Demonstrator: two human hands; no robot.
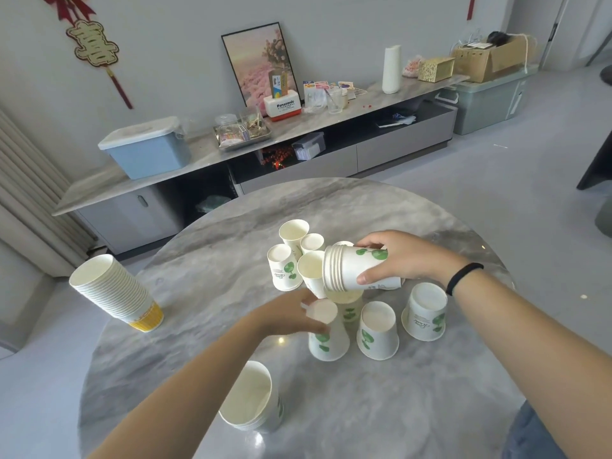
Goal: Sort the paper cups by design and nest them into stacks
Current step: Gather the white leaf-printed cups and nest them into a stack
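My right hand (pixel 407 260) grips a short nested stack of green-leaf cups (pixel 351 271), held sideways above the table with its mouth facing left. My left hand (pixel 291 314) reaches to an upside-down green-leaf cup (pixel 328 336), fingers around its upper part. Several loose green-leaf cups stand upright behind (pixel 284 271), and two more sit upside-down on the right (pixel 377 332) (pixel 425 313). A tall leaning stack of yellow-band cups (pixel 116 293) stands at the table's left. Another green-leaf stack (pixel 251 399) stands near the front edge.
The round grey marble table (pixel 414 392) carries everything. Behind it runs a long low cabinet (pixel 231 154) with a blue lidded box (pixel 145 150), a framed picture and small clutter. Grey floor lies to the right.
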